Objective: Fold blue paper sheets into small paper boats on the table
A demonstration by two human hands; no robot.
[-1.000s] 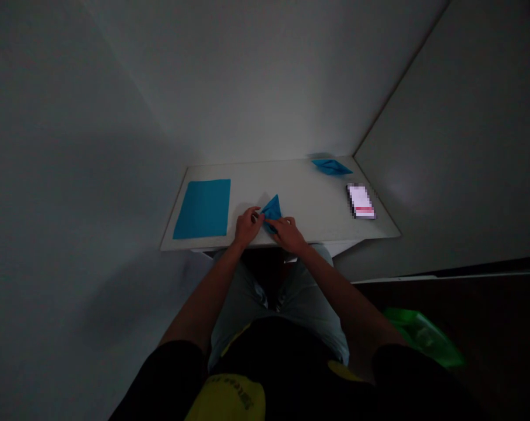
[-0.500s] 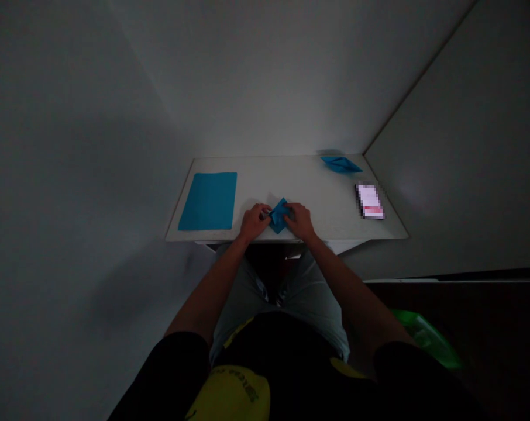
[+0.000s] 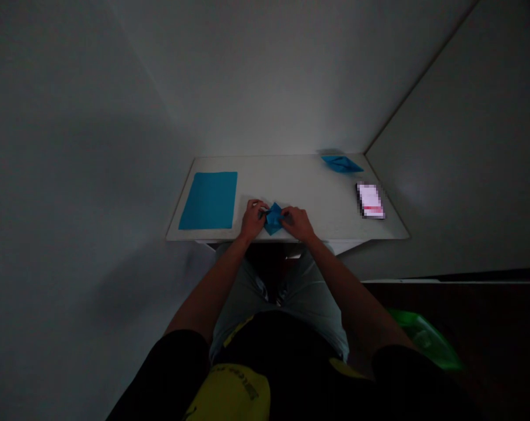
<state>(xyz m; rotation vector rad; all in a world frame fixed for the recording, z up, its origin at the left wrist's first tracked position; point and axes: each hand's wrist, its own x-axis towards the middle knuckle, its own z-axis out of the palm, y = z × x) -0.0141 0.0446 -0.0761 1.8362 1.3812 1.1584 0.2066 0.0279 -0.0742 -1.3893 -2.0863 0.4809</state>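
Flat blue sheet: a plain rectangle of paper (image 3: 208, 200) lying at the left of the white table (image 3: 300, 181), near its front edge and well apart from the hands.

Left hand: (image 3: 253, 221) at the left side of the paper, fingers pinching its left corner.

Folded blue paper: (image 3: 274, 218) a small, layered diamond near the front edge of the table, between the hands and resting on the tabletop.

Right hand: (image 3: 298, 224) at the paper's right side, together with the left hand and gripping the folds.

Handling: an even pinch from both sides, with the paper kept low against the tabletop, should hold the layers aligned.

Boat-shaped blue paper fold: (image 3: 341, 164) at the far right of the table, out of the hands' way.

Pixelated flat object: (image 3: 370, 200) at the right, too blurred to identify.

Green plastic item: (image 3: 423, 338) on the dark floor, right of the table.
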